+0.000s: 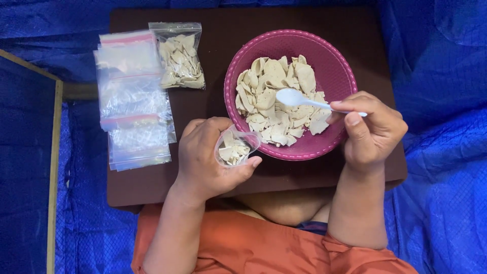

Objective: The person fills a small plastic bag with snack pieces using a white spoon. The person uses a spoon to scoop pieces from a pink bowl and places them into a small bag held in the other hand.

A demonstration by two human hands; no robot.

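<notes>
Dark brown bench (243, 30), set on blue sheeting (436, 61). Left hand (210, 160), near centre: curled closed around a small clear bag (234, 147), its mouth held open and tilted toward the bowl, partly filled with pale beige chips; the bag's rim touches or just overlaps the bowl's near-left edge. Right hand (373, 129), at the bowl's right rim: fingers pinched shut on the handle of a white plastic spoon (299, 99), whose bowl end lies over the heap of chips, pointing left. Magenta plastic bowl (337, 66), round, centre-right on the bench, holding a loose heap of pale chips (276, 99), thin and irregular in shape. Filled clear zip bag (180, 58), far left of the bowl, lying flat, holding the same pale chips, apart from the bowl. Stack of flat clear zip bags (132, 101) with pink seal strips, left edge of the bench, just beside the filled bag and running toward the near side. Orange garment (243, 243) at the near edge, below the forearms. Wooden frame piece (53, 152) at far left, off the bench.
</notes>
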